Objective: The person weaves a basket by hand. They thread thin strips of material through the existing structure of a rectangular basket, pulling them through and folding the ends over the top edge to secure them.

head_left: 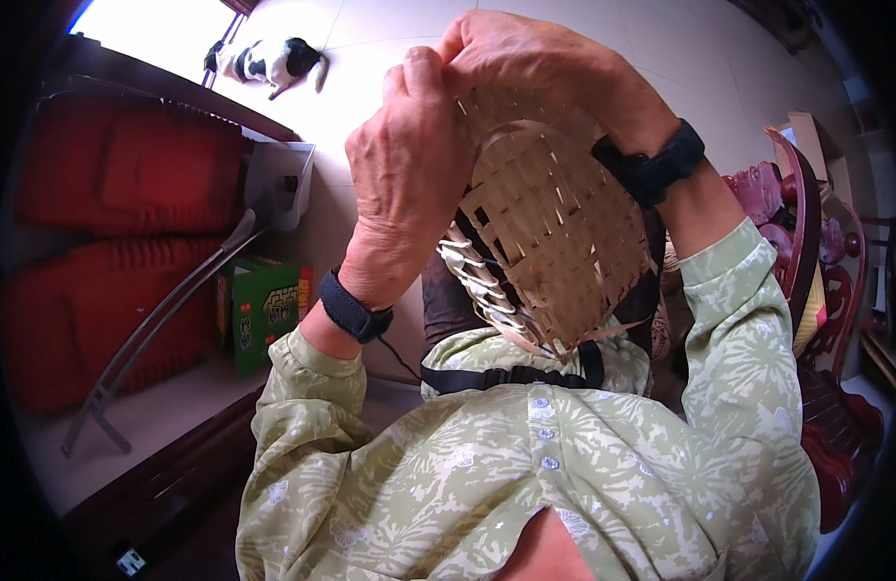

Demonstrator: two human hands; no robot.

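A half-woven basket of pale flat strips (550, 247) lies tilted over my lap, its uneven lower edge near my waist. My left hand (406, 145) is closed at the basket's upper left edge, fingertips curled against the strips. My right hand (521, 63) grips the top of the basket beside it, fingers bent and touching the left fingertips. What exactly the fingertips pinch is hidden. Each wrist wears a black band.
At left are red plastic stacked items (119, 165), a metal frame (157, 344), a white container (278, 179) and a green box (259, 310). A black-and-white dog (274, 63) lies near the doorway. Dark red carved wooden furniture (840, 416) stands at right.
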